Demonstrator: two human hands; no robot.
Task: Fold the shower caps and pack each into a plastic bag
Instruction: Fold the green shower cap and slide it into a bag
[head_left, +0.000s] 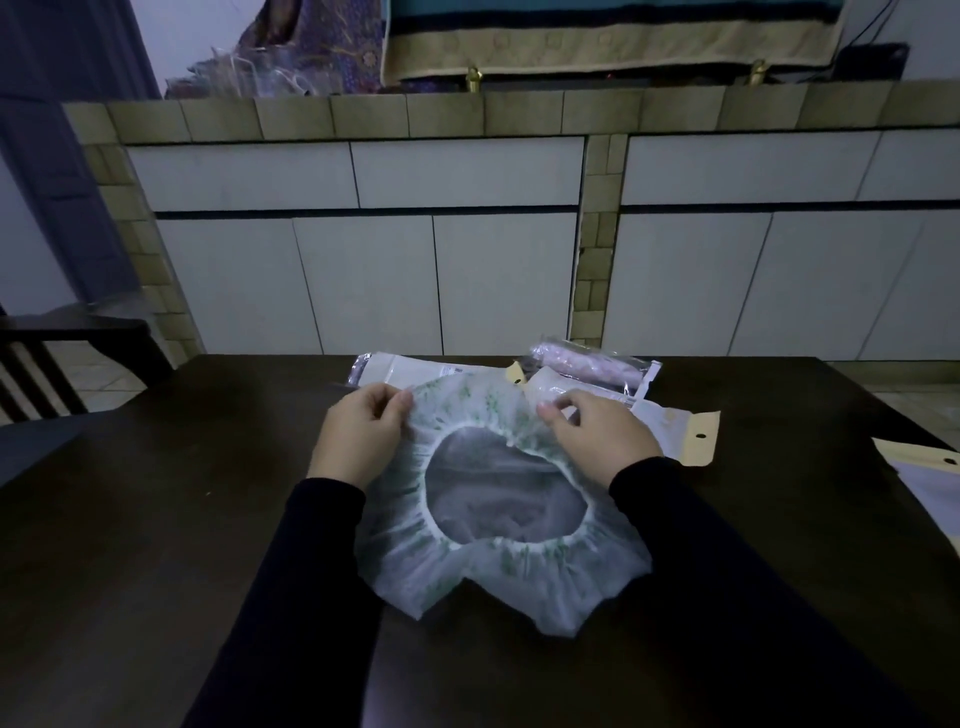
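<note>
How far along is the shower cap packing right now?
Done: one rolled cap sits sealed in a packed bag at the table's far edge. In hand: the left hand and right hand pinch the green-print shower cap, spread unfolded. Left: folding it and filling an empty bag.

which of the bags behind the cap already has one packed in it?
The far right bag, behind the right hand: a rolled pinkish bundle shows through it. The others look flat.
</note>
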